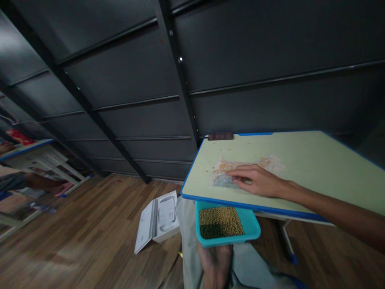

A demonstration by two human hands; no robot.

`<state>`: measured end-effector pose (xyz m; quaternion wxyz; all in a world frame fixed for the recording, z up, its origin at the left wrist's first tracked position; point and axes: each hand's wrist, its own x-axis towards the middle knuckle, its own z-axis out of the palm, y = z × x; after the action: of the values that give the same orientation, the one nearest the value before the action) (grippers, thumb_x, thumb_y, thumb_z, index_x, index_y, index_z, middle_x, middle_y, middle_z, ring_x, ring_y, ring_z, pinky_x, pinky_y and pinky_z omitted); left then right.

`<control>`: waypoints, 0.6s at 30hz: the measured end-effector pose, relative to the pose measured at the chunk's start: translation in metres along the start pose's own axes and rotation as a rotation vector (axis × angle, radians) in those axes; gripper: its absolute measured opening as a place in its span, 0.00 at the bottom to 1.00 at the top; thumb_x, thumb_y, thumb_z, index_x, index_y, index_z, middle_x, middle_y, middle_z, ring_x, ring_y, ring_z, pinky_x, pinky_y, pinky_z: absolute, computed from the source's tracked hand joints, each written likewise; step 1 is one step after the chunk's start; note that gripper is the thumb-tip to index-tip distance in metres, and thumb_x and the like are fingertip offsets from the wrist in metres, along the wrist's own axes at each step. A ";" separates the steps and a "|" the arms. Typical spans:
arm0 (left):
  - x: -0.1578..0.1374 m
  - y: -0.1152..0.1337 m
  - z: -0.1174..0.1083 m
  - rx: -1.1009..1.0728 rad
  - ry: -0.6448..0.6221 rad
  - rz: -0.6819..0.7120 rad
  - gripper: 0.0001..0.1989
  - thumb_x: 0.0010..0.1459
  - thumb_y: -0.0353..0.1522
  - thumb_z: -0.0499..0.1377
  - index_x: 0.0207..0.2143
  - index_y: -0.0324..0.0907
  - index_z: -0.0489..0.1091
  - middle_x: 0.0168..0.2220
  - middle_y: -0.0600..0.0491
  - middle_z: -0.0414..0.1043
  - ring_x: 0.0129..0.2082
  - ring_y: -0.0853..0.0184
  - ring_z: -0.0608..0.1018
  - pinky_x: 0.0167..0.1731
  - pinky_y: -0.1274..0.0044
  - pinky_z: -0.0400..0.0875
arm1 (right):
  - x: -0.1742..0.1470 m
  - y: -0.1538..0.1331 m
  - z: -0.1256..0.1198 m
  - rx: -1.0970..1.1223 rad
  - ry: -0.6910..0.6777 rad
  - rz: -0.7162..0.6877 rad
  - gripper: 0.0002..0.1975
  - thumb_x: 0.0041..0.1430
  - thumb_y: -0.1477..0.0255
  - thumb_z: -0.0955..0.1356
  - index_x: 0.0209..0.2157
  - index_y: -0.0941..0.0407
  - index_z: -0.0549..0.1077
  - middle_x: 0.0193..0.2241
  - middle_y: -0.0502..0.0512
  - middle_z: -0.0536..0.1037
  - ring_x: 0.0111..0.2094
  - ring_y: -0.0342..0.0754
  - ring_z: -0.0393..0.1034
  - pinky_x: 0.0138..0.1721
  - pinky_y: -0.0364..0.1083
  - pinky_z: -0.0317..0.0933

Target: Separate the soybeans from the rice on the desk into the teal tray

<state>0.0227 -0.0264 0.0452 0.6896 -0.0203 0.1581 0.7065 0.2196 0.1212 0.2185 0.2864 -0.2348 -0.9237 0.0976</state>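
My right hand [255, 179] rests on the pale green desktop [315, 168], its thumb and fingers gripping the right side of a clear semicircular protractor [221, 181]. Just beyond the protractor lie loose yellow-orange grains [227, 166] with small pale bits among them; a few grains are scattered farther off. Below the desk's front edge, my left hand [215, 257] supports a turquoise tray [251, 228] from underneath, with its fingers hidden by the tray. Inside are yellow beans [224, 216], with smaller dark green beans [210, 230] at the near left.
An open white box [164, 218] lies on the wooden floor [105, 224] left of my legs. A dark panelled wall [135, 120] stands behind the desk. At the far left, another person's leg [39, 182] shows beneath a second desk [30, 150].
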 end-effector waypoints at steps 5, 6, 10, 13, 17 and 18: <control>0.001 0.000 -0.001 -0.029 0.019 0.008 0.21 0.66 0.28 0.50 0.54 0.51 0.77 0.55 0.48 0.79 0.59 0.56 0.77 0.63 0.53 0.64 | 0.001 0.005 -0.004 -0.084 0.048 0.019 0.21 0.67 0.75 0.65 0.59 0.49 0.75 0.49 0.55 0.83 0.46 0.51 0.78 0.50 0.53 0.71; 0.001 0.000 -0.001 -0.041 0.031 0.007 0.21 0.66 0.28 0.50 0.53 0.52 0.77 0.55 0.49 0.80 0.58 0.56 0.77 0.63 0.53 0.64 | 0.001 0.006 -0.005 -0.104 0.059 0.031 0.21 0.67 0.75 0.65 0.59 0.49 0.75 0.48 0.55 0.83 0.44 0.51 0.78 0.49 0.53 0.71; 0.001 -0.001 0.000 -0.052 0.021 0.003 0.22 0.66 0.28 0.49 0.54 0.51 0.77 0.55 0.49 0.80 0.59 0.57 0.77 0.63 0.54 0.65 | 0.002 0.005 -0.009 -0.201 0.126 0.106 0.18 0.69 0.72 0.64 0.57 0.53 0.76 0.43 0.58 0.84 0.41 0.53 0.78 0.45 0.53 0.70; 0.000 -0.001 0.003 -0.040 0.014 -0.007 0.23 0.66 0.28 0.48 0.56 0.50 0.75 0.56 0.47 0.78 0.59 0.57 0.77 0.63 0.54 0.65 | 0.002 0.007 -0.009 -0.248 0.169 0.146 0.17 0.70 0.72 0.63 0.56 0.55 0.77 0.43 0.59 0.83 0.42 0.54 0.78 0.45 0.54 0.70; 0.000 -0.001 0.004 -0.035 0.048 0.005 0.23 0.65 0.27 0.49 0.56 0.49 0.75 0.57 0.47 0.78 0.59 0.57 0.77 0.63 0.55 0.66 | 0.001 0.009 -0.007 -0.264 0.161 0.199 0.17 0.71 0.72 0.63 0.55 0.54 0.77 0.44 0.59 0.83 0.43 0.54 0.78 0.46 0.53 0.70; 0.000 -0.001 0.004 -0.036 0.053 0.008 0.23 0.65 0.27 0.49 0.56 0.49 0.75 0.57 0.47 0.78 0.59 0.57 0.77 0.63 0.56 0.66 | 0.002 0.010 -0.006 -0.261 0.150 0.208 0.17 0.71 0.73 0.63 0.55 0.54 0.77 0.45 0.59 0.83 0.44 0.54 0.78 0.46 0.53 0.70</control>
<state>0.0241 -0.0255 0.0492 0.6818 -0.0507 0.1634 0.7113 0.2257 0.1306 0.2213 0.3102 -0.3711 -0.8752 -0.0118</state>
